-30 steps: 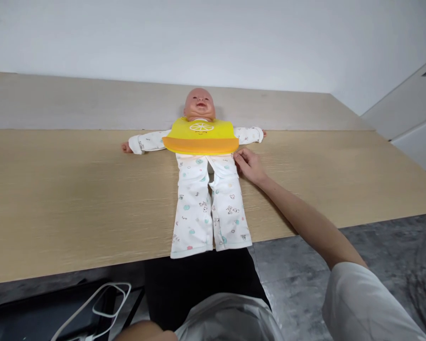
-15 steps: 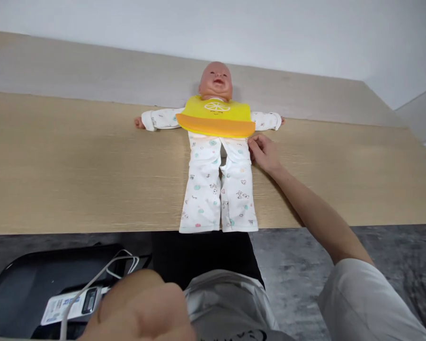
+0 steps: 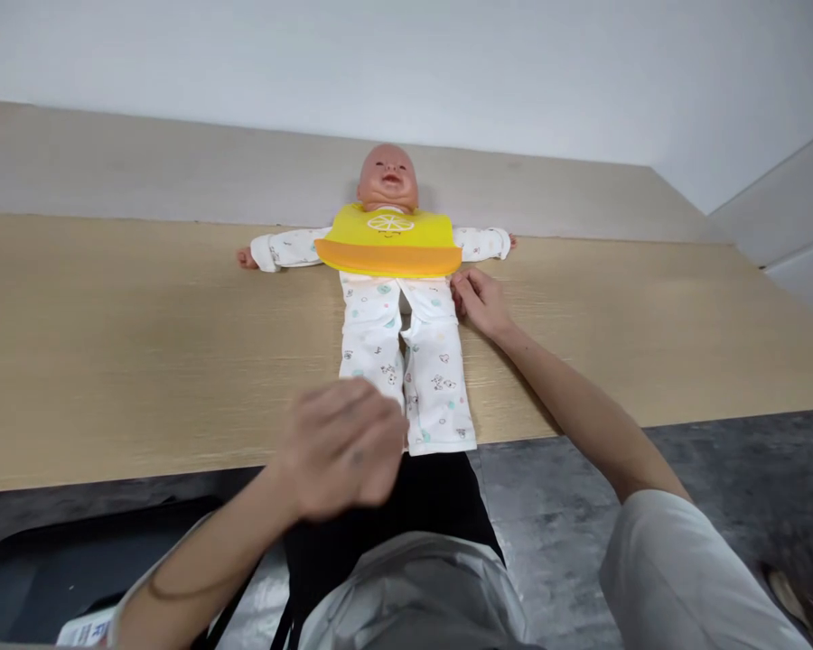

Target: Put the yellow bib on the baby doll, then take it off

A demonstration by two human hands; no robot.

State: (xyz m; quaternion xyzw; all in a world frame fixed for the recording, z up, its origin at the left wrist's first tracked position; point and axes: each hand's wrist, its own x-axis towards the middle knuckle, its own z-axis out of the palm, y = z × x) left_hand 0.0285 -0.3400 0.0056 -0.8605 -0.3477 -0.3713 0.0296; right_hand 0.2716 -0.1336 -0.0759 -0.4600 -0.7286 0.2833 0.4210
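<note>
A baby doll [image 3: 387, 179] lies on its back on the wooden table [image 3: 142, 343], arms spread, in white printed pyjamas [image 3: 437, 379] and a yellow and orange bib [image 3: 387, 244]. My right hand [image 3: 478, 302] rests at the doll's hip beside the bib's right corner, fingers curled on the pyjama cloth there. My left hand [image 3: 342, 447] hovers blurred in front of the left trouser leg, near the table's front edge, its fingers loosely curled. I see nothing in it.
A pale wall runs behind the table. A grey patterned floor [image 3: 718, 487] lies below the front edge. A black tray [image 3: 33, 578] with a white label sits low at the left. A white cabinet [image 3: 792, 235] stands at the right.
My left hand has risen from the bottom edge of the view up in front of the doll's left trouser leg. My right hand stays at the doll's hip. The camera shifted.
</note>
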